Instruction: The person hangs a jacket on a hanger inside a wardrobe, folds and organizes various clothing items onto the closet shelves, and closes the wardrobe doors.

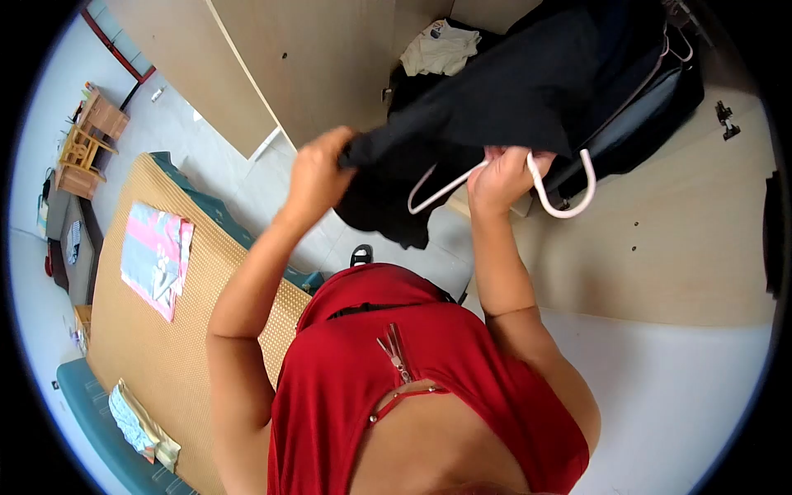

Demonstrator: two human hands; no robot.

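A black garment (487, 99) is stretched between my hands in front of the wardrobe; its kind is not clear from its folds. My left hand (320, 172) is closed on its left edge. My right hand (502, 177) is wrapped round a pale pink clothes hanger (588, 186). The hanger's hook points to the right, and one end of its frame shows to the left of my fist, below the cloth. The garment covers part of my right fingers, so I cannot tell whether they hold cloth too.
Dark clothes (660, 107) hang inside the wardrobe, and a cream folded garment (440, 47) lies on its shelf. A wardrobe door (313, 66) stands open. On the left, a bed with a woven mat (124, 330) carries a pink and grey folded cloth (155, 256). A sandal (360, 254) shows on the tiled floor.
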